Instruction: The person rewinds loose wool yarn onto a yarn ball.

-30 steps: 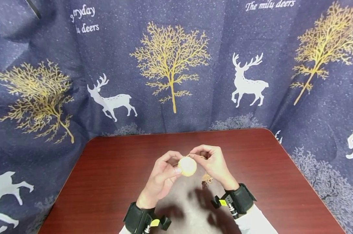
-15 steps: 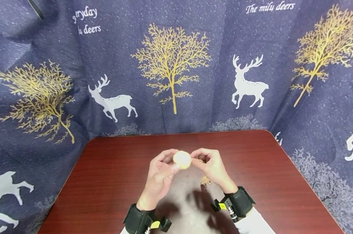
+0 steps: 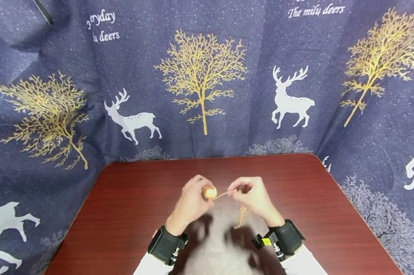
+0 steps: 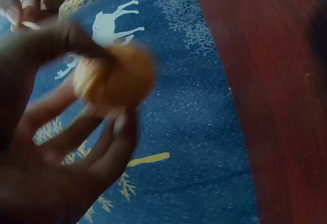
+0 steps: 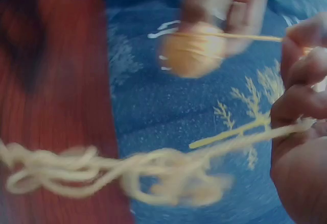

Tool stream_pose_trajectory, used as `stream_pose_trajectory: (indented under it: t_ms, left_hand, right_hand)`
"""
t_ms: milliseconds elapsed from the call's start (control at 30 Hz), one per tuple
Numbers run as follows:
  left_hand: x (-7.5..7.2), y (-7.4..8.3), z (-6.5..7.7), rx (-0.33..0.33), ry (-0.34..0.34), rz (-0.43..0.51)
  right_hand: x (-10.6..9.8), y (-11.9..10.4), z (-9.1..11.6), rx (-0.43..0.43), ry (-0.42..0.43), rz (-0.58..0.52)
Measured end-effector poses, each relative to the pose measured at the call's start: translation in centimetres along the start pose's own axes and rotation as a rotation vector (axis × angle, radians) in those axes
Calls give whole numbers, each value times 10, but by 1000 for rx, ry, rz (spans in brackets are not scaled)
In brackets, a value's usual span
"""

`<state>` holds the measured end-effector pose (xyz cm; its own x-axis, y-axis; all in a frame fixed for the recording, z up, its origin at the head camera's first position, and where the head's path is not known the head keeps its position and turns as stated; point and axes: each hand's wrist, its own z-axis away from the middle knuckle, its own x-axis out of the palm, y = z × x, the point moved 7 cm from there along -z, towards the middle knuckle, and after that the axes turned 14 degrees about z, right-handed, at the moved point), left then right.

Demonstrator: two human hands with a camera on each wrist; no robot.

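A small yellow-orange ball of yarn is held between the thumb and fingers of my left hand. The left wrist view shows the ball blurred, with the thumb across it. From the ball a taut strand runs to my right hand, which pinches it between thumb and fingertips. Below the right hand dangles a loose, looped tangle of yarn; in the right wrist view this tangle trails from the palm side of the curled fingers.
Both hands are above a reddish-brown wooden table, with a bright glare patch and shadows beneath them. A dark blue curtain printed with trees and deer hangs behind and around the table. Each wrist wears a black strap with a camera.
My left hand has turned over with the ball, which shifts left. The hands are farther apart, a strand now stretching between them. The tangle under my right hand hangs lower and longer.
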<state>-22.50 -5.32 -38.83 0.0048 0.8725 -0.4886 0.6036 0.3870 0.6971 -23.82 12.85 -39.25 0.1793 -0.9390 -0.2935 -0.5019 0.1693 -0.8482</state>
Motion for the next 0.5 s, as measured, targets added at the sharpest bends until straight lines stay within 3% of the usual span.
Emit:
stream_pose_trajectory:
  t_ms: [67, 133, 233, 300, 333, 400, 500]
  left_hand:
    - [10, -4, 5, -27, -176, 56]
    - [19, -3, 12, -28, -341, 191]
    - [28, 7, 21, 1, -545, 530]
    - [27, 17, 24, 19, -605, 807]
    - [24, 21, 23, 37, -597, 941]
    - [14, 28, 17, 88, -515, 1162]
    - [-5, 28, 7, 164, -248, 1312]
  right_hand:
    - [-8, 8, -4, 48, 15, -233]
    - [-13, 16, -7, 96, 20, -526]
    - [-18, 28, -11, 155, 19, -938]
    - [-20, 35, -13, 190, 37, -1080]
    - [-21, 40, -13, 214, 59, -1098]
    - [-22, 53, -11, 278, 130, -1030]
    - [-24, 71, -6, 396, 215, -713]
